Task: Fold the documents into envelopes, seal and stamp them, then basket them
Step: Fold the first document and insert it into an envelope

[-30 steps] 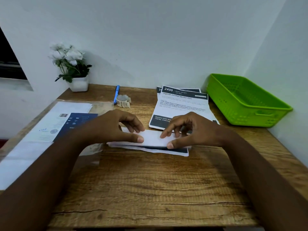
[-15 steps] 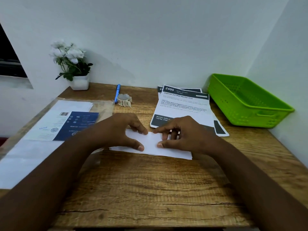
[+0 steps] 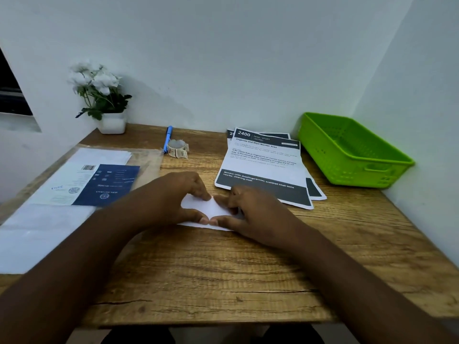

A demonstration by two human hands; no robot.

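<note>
A folded white document (image 3: pixel 210 207) lies flat at the middle of the wooden desk (image 3: pixel 223 274). My left hand (image 3: pixel 171 199) and my right hand (image 3: pixel 250 209) both press on it, thumbs and fingertips almost touching over its centre, and they hide most of it. A stack of printed documents (image 3: pixel 263 165) lies behind my right hand. At the left, a clear sleeve of white envelopes with a blue label (image 3: pixel 74 184) rests on the desk. A roll of stamps (image 3: pixel 177 147) sits at the back. The green basket (image 3: pixel 347 150) stands at the right, with nothing visible in it.
A blue pen (image 3: pixel 167 139) lies beside the stamp roll. A white pot of white flowers (image 3: pixel 101 100) stands in the back left corner. Walls close off the back and the right side, right behind the basket.
My hands have slid together toward the middle of the folded document, which now looks narrower and whiter than the wide strip with a dark edge a second ago.
</note>
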